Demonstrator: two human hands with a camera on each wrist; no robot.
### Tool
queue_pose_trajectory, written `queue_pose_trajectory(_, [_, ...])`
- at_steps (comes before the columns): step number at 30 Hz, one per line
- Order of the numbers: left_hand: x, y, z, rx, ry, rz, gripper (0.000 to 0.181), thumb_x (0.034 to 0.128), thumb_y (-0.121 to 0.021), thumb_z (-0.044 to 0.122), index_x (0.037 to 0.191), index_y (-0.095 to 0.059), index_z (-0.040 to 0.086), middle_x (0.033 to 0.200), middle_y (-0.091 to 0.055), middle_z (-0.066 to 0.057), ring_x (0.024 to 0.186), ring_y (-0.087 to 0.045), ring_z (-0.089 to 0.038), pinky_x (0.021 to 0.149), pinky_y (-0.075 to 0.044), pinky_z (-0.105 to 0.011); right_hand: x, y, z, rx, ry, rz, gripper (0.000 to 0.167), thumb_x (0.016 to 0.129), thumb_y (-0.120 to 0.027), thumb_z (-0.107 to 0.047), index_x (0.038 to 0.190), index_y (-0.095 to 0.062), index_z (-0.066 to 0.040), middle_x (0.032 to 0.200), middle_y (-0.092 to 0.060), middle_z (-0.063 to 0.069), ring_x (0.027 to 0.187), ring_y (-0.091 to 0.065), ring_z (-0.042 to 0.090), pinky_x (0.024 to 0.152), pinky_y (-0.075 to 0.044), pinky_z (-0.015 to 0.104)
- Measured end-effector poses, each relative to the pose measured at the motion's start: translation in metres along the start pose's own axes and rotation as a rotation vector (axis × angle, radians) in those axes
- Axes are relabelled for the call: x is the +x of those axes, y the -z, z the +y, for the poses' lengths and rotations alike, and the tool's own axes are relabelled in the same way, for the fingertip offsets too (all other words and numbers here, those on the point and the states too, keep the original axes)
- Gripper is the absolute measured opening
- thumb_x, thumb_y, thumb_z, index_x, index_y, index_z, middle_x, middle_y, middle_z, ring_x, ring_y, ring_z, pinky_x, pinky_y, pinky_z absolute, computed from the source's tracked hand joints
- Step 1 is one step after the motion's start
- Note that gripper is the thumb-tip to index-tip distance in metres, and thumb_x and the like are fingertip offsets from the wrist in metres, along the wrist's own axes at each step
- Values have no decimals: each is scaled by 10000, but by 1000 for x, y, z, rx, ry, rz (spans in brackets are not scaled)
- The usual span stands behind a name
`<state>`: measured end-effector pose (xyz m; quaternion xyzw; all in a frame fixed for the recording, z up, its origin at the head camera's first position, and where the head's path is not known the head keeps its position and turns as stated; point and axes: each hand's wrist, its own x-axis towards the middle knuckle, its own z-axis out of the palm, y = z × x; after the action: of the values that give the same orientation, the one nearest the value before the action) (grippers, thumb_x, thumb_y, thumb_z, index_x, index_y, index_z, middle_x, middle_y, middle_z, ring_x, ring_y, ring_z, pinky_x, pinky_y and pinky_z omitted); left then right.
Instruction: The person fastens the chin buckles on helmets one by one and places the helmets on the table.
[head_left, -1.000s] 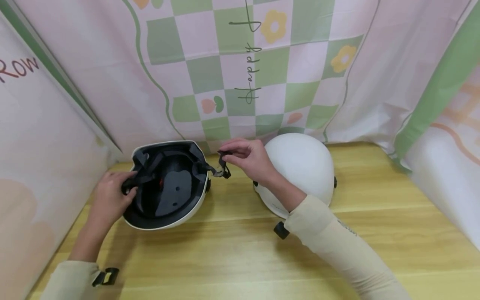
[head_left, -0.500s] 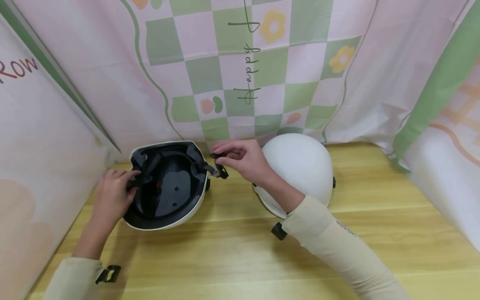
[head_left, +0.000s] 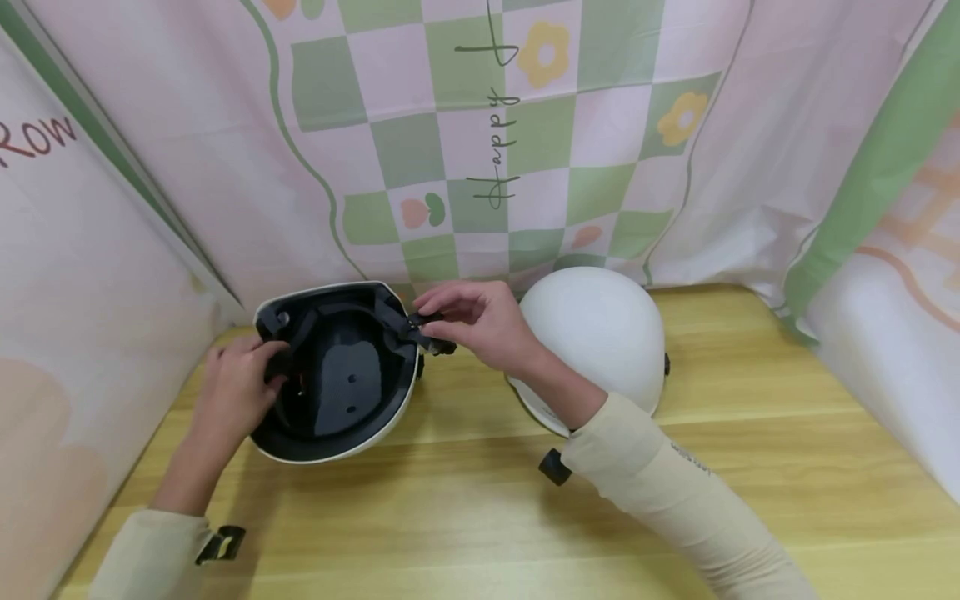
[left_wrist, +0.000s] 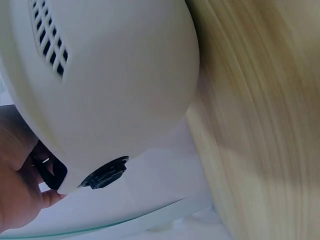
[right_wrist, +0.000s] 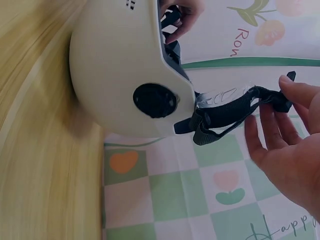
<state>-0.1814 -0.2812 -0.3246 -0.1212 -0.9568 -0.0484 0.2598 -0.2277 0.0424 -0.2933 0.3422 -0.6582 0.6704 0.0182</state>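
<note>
An upturned white helmet with a black lining sits at the left of the wooden table, its opening facing up. At its left rim my left hand grips a black strap, which my fingers partly hide. My right hand pinches the end of the opposite chin strap between thumb and fingers, just off the right rim. In the right wrist view this strap is drawn away from the helmet, with a dark buckle end at my fingertips. A round black knob shows on the shell.
A second white helmet stands dome up on the table, partly behind my right forearm. A printed curtain hangs along the back, and more printed cloth closes off the left. The bare wooden table extends in front.
My right hand has moved left with the strap end, bringing it closer to the helmet's rim. My left hand has shifted slightly right, with its strap, towards the inside of the helmet.
</note>
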Motion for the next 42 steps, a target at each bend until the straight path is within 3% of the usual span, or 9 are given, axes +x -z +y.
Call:
queue_pose_trajectory(8, [0, 3, -1, 24, -21, -10, 153, 727, -810, 15, 861, -744, -19, 770, -576, -134, 841, -587, -377, 742, -402, -549, 0, -5, -6, -19, 12, -5, 178, 806, -748, 85, 978, -703, 93, 1084, -689, 264, 984, -699, 184, 889, -584, 345])
queue_pose_trajectory(16, [-1, 2, -5, 32, -65, -100, 81, 768, -808, 67, 795, -751, 16, 1009, -616, -180, 1003, -506, -394, 791, -395, -554, -1, -5, -5, -29, 9, -5, 164, 801, -750, 92, 957, -704, 81, 1076, -688, 260, 960, -692, 181, 885, -580, 314])
queue_pose_trajectory(21, [0, -3, -11, 38, -146, -29, 119, 700, -829, 18, 761, -727, 18, 946, -633, -158, 980, -516, -379, 810, -417, -534, -1, -6, -5, -32, 18, -10, 153, 808, -745, 88, 955, -700, 90, 1068, -687, 259, 943, -690, 151, 882, -582, 318])
queue_pose_trajectory(23, [1, -6, -13, 42, -196, 7, 166, 667, -839, -8, 777, -715, 6, 894, -605, -141, 929, -515, -363, 800, -426, -513, -1, -6, -5, -29, 24, -15, 149, 808, -744, 89, 951, -701, 90, 1064, -685, 262, 956, -689, 163, 878, -583, 318])
queue_pose_trajectory(25, [2, -8, -16, 54, -246, 1, 228, 658, -848, -18, 844, -717, -7, 939, -618, -160, 967, -532, -375, 825, -448, -519, -1, -7, -5, -26, 29, -19, 144, 808, -743, 91, 947, -703, 87, 1061, -683, 264, 962, -687, 173, 870, -583, 309])
queue_pose_trajectory(29, [5, -11, -20, 88, -312, -104, 409, 692, -846, -18, 1075, -705, -32, 1211, -619, -242, 1144, -543, -427, 945, -473, -574, -1, -7, -4, -21, 38, -28, 144, 804, -746, 93, 942, -702, 93, 1058, -681, 264, 963, -682, 155, 853, -584, 295])
queue_pose_trajectory(32, [6, -11, -22, 90, -315, -152, 491, 716, -834, -23, 1179, -672, -32, 1303, -560, -280, 1163, -554, -452, 959, -483, -586, -1, -8, -3, -30, 46, -36, 145, 805, -746, 92, 942, -701, 96, 1059, -681, 260, 961, -678, 135, 844, -584, 290])
queue_pose_trajectory(38, [6, -15, -22, 82, -338, -60, 464, 691, -837, -53, 1130, -685, -43, 1124, -537, -251, 932, -588, -400, 808, -524, -516, -2, -7, -2, -58, 51, -43, 145, 806, -753, 77, 944, -706, 83, 1060, -687, 238, 964, -676, 150, 836, -583, 290])
queue_pose_trajectory(42, [7, -15, -20, 121, -363, -27, 483, 684, -837, -47, 1142, -686, -31, 1173, -558, -246, 1039, -533, -401, 862, -486, -527, -2, -7, -2, -72, 43, -44, 142, 806, -758, 66, 939, -709, 76, 1061, -692, 233, 952, -679, 144, 835, -583, 288])
